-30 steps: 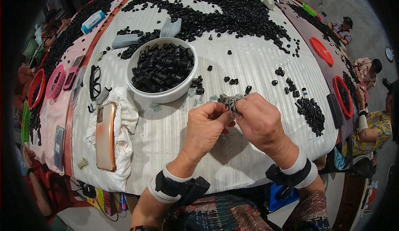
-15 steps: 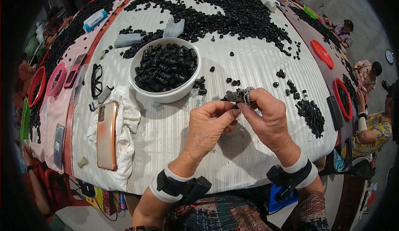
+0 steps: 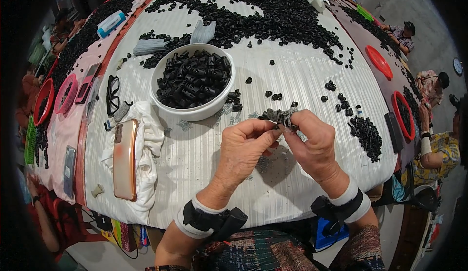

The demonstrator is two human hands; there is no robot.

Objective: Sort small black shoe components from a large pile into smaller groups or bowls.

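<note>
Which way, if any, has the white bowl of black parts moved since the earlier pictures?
No: judged against the black-framed glasses, the white bowl keeps the same place to their right.

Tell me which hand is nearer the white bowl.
Left. The left hand is rightward of the white bowl, toward the person; the right hand is farther right.

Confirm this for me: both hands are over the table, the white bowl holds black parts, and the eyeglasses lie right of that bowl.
Not quite: the head view shows the eyeglasses lying left of the white bowl. The bowl does hold black parts, with left hand and right hand over the table.
</note>
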